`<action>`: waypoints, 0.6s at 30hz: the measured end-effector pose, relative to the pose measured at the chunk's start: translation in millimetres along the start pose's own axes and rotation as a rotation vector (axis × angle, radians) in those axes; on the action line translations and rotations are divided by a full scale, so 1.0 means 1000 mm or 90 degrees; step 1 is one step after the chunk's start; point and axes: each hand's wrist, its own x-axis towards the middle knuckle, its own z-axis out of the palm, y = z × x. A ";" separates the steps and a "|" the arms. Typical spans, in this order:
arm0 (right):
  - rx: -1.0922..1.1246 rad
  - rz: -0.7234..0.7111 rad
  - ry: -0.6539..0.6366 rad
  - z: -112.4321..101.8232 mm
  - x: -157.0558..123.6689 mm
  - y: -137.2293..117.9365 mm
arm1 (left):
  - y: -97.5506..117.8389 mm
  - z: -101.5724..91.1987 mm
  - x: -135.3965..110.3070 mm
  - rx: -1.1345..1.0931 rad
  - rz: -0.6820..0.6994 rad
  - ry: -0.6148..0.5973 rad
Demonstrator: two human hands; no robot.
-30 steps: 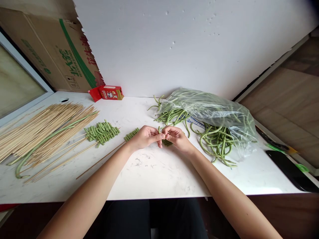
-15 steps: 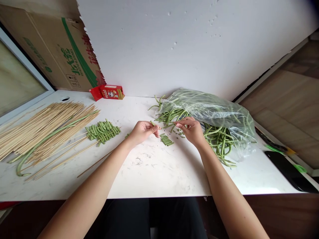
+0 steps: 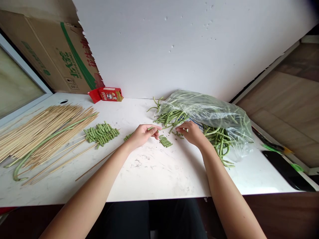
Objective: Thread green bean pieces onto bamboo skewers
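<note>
My left hand is closed around a green bean, which shows between thumb and fingers. Just right of it, a short row of cut bean pieces lies on the white table. My right hand has its fingertips pinched low over a few small bean scraps; what they hold, if anything, is too small to make out. Behind it, long green beans spill from a clear plastic bag. Bean pieces threaded on skewers lie left of my left hand.
Many bamboo skewers are spread at the left, with one long bean across them. A red box stands against the white wall panel. A cardboard box is behind. At the right lies a black phone.
My right hand has drawn slightly down, its fingers more curled over the scraps. The bean in my left hand now lies flatter in the fingers. The whole view has shifted slightly.
</note>
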 end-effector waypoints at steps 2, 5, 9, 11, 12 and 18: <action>0.031 0.013 0.035 0.002 0.000 -0.016 | 0.000 0.001 -0.001 0.023 0.000 0.000; 0.166 0.026 0.043 0.012 -0.001 -0.042 | 0.002 0.003 -0.003 0.082 0.012 0.004; 0.322 -0.010 -0.020 0.029 -0.005 -0.067 | 0.005 0.006 -0.005 0.145 0.078 -0.005; 0.354 -0.010 -0.023 0.035 -0.006 -0.072 | 0.005 0.007 -0.004 0.161 0.104 -0.008; 0.363 -0.008 -0.017 0.036 -0.007 -0.073 | 0.005 0.007 -0.004 0.165 0.110 -0.007; 0.406 -0.022 0.032 0.040 -0.008 -0.072 | 0.004 0.011 -0.004 0.150 0.092 -0.008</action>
